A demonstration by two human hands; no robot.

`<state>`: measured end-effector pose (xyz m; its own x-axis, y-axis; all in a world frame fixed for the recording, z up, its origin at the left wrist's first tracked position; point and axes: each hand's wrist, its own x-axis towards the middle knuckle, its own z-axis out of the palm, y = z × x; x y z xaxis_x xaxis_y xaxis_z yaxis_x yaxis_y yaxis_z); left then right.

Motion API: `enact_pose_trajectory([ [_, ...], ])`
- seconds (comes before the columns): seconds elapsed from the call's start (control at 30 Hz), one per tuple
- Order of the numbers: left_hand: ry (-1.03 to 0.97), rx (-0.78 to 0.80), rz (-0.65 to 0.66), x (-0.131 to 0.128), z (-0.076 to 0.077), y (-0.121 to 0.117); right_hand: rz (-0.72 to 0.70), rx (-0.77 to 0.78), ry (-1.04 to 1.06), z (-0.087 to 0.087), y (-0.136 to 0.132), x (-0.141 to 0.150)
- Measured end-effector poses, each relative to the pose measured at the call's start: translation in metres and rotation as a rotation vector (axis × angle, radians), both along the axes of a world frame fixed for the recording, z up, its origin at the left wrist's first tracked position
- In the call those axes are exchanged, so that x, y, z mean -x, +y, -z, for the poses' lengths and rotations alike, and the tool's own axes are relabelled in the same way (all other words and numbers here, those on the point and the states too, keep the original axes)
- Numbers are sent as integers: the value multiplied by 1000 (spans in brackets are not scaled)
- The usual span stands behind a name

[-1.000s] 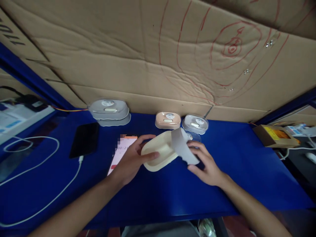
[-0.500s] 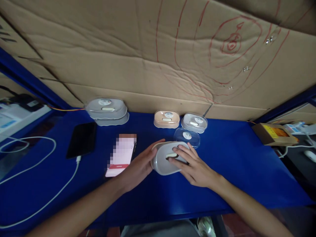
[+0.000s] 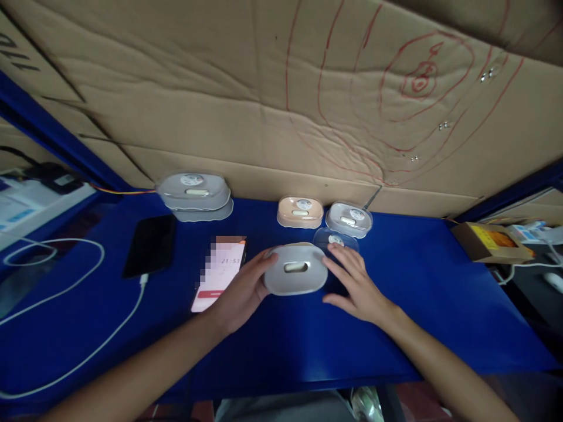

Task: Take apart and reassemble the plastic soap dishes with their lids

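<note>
A small oval box with a grey lid (image 3: 295,269) sits on the blue table (image 3: 422,305), lid up, with a pale slot in its middle. My left hand (image 3: 240,290) grips its left end, thumb on the top edge. My right hand (image 3: 356,284) lies just to the right of it with fingers spread and holds nothing. Its fingertips reach the box's right edge and a clear lid (image 3: 336,239) behind.
A peach box (image 3: 299,212) and a clear-lidded box (image 3: 349,219) stand behind, with stacked grey boxes (image 3: 193,193) far left. A lit phone (image 3: 220,272) and a dark phone (image 3: 150,245) on a white cable (image 3: 88,351) lie left. A cardboard wall (image 3: 264,117) rises behind; a yellow carton (image 3: 490,241) sits right.
The cream tray was open with the grey lid in my right hand. The lid went on, the box was set flat, and my right hand came off it.
</note>
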<state>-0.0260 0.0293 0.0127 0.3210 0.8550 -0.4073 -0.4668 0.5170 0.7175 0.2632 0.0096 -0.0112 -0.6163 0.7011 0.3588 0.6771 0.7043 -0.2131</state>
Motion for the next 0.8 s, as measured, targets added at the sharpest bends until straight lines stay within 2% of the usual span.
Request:
enact_pose_trajectory([
  [0.13, -43, -26, 198, -1, 0, -8, -98, 52, -9, -5, -13, 13],
  [0.2, -41, -28, 236, -1, 1, -10, -123, 92, 14, -6, -14, 12],
  [0.43, -147, -1, 193, -2, 1, -8, -114, 91, 138, 1, -11, 5],
  [0.63, -248, 269, 101, -4, 0, -5, -117, 31, 152, 6, -12, 8],
  [0.7, -248, 271, 73, -5, 1, -4, -109, 51, 141, 8, -11, 7],
  [0.8, -235, 176, 82, -5, 3, -5, -93, 115, 109, 10, -7, 6],
])
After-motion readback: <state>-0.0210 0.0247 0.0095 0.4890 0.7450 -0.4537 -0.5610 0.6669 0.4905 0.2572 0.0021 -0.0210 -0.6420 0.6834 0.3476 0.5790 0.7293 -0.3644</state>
